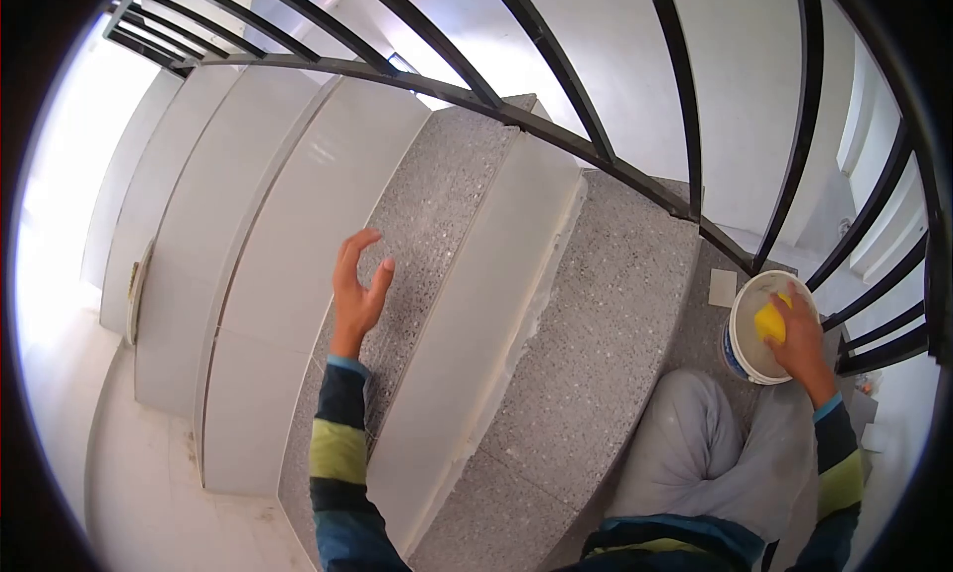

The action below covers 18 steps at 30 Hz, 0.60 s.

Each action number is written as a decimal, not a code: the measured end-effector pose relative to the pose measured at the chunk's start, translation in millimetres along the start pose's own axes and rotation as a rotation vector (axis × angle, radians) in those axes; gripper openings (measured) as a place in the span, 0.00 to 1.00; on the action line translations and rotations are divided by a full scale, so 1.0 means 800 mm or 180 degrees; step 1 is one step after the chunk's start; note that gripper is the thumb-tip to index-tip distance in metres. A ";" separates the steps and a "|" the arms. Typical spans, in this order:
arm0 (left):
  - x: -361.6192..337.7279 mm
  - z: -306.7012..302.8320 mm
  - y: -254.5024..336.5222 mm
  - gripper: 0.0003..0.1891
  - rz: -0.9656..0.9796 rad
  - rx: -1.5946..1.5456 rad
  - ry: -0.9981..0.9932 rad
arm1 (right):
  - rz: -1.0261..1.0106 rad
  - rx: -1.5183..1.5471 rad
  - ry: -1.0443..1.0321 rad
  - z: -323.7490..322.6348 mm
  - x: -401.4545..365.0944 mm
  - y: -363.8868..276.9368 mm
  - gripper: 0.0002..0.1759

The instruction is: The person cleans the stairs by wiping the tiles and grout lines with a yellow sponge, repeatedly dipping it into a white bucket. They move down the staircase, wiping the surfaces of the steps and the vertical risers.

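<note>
Gripping the yellow foam sponge (769, 321), the right hand (799, 339) is clamped on it inside the round white plastic bucket (740, 359) just beneath its palm. Wringing it there, over the bucket, would probably limit drips. Meanwhile the left hand (355, 294) hovers empty, fingers spread, above the grey speckled stone step (437, 205).

No words, numbers or signs can be read anywhere in view. The white bucket (737, 346) carries a blue patch on its outer wall, too small and blurred to make out.
</note>
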State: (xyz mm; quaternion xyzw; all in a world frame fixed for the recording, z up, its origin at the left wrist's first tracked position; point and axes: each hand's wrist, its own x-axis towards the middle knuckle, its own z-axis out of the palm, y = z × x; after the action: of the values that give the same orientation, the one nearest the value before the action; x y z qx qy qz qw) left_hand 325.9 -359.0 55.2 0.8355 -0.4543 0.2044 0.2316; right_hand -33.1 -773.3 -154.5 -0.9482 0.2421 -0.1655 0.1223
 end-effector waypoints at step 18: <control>0.014 0.053 -0.094 0.43 -0.0854 0.0031 -0.0559 | -0.0277 0.3383 0.2132 0.142 0.254 -0.380 0.27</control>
State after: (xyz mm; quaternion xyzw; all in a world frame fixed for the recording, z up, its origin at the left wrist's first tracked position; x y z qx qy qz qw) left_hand 401.4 -354.5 11.6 0.9045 -0.3562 0.1001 0.2122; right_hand 304.6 -598.5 -112.1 -0.6636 0.1132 -0.5560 0.4875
